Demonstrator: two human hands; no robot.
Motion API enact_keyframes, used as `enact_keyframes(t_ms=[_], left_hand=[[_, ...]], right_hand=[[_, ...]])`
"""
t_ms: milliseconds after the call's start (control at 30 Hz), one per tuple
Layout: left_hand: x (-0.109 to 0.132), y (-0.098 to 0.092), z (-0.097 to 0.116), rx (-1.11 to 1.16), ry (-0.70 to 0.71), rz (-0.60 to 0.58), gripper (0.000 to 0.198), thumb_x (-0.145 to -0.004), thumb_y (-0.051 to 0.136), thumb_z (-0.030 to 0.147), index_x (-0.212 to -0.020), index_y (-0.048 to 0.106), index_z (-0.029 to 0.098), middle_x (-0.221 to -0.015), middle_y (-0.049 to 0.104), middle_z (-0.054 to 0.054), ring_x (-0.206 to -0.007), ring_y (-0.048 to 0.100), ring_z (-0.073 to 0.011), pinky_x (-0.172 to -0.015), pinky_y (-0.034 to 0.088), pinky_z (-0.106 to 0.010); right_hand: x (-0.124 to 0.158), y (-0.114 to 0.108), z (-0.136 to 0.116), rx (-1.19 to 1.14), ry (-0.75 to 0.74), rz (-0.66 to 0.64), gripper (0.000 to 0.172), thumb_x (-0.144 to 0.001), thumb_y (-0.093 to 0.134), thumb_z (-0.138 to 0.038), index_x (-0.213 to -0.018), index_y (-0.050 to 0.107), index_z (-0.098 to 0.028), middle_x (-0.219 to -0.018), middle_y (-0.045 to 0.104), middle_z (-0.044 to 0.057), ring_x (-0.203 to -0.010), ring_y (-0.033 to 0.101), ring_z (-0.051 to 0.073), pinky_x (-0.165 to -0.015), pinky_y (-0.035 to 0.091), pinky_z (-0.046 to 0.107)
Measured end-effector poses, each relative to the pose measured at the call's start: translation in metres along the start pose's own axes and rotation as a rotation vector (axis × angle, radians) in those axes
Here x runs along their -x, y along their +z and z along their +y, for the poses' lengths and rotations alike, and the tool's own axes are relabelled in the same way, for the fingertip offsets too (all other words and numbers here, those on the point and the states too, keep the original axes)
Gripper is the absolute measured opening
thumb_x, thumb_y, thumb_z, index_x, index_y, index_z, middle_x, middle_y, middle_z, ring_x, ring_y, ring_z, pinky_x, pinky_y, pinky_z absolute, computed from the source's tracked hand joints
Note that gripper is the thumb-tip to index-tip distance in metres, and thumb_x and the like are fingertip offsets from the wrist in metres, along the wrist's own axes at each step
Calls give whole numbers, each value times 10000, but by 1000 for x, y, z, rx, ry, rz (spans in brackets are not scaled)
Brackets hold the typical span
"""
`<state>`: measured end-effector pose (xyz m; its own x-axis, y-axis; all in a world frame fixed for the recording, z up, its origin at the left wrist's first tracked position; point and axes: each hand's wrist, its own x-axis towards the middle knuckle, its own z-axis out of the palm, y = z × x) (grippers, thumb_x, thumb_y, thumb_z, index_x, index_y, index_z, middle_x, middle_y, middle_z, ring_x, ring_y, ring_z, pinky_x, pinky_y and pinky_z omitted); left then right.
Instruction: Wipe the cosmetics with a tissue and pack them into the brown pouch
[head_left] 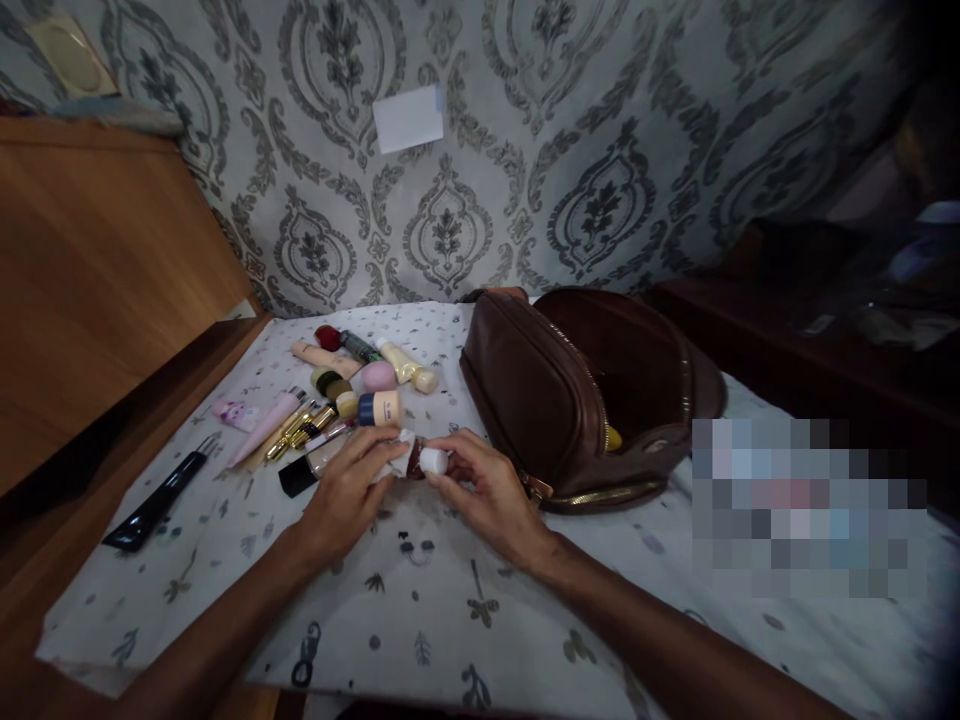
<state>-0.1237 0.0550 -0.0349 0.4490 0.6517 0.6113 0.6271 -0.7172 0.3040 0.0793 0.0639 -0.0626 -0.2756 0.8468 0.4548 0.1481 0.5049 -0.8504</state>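
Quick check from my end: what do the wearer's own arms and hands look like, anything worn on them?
The left hand and right hand are both ungloved. No sleeve shows on the left forearm or right forearm, and I see no watch, bracelet, cable or marking. Details of the nails are too small to make out.

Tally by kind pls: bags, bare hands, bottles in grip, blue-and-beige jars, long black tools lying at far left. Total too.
Bags: 1, the brown bag
Hands: 2, left hand and right hand
Bottles in grip: 1, the white-capped bottle
Jars: 1, the blue-and-beige jar
Tools: 1, the black tool
Total: 6
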Motion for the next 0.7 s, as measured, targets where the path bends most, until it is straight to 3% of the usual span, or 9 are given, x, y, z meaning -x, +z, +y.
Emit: enact_keyframes(t_ms=[200,367,500,700], left_hand=[[7,-4,-24,-83,-184,-11,284,-875,472,96,-1061,665,191,-1091,647,-85,-1030,625,-232,-912,531,-405],[9,-7,-29,-108,-264,-18,225,-891,485,165,-1012,670,205,-1039,654,-72,-998,631,-235,-883,538,-389],[11,-6,-26,-122,-258,-24,224,-890,486,155,-1021,661,204,-1027,648,-69,-1004,625,-238,-880,535,-390],[9,-2,-5,-84,-118,3,260,-891,485,93,-1070,644,194,-1052,632,-72,-999,626,-213,-857,538,-348]], right_hand=[[-1,2,0,-20,46,24,170,-843,625,-159,-1004,648,-211,-913,610,26,-766,604,150,-643,493,261],[-1,2,0,-27,64,52,169,-846,621,-183,-1009,654,-209,-903,612,32,-766,609,157,-624,507,262],[-2,2,1,-12,40,69,210,-850,615,-193,-1053,659,-219,-913,622,32,-761,605,154,-618,500,263],[-2,2,1,-21,23,76,206,-836,622,-176,-1034,664,-214,-876,609,19,-724,587,143,-616,484,261]])
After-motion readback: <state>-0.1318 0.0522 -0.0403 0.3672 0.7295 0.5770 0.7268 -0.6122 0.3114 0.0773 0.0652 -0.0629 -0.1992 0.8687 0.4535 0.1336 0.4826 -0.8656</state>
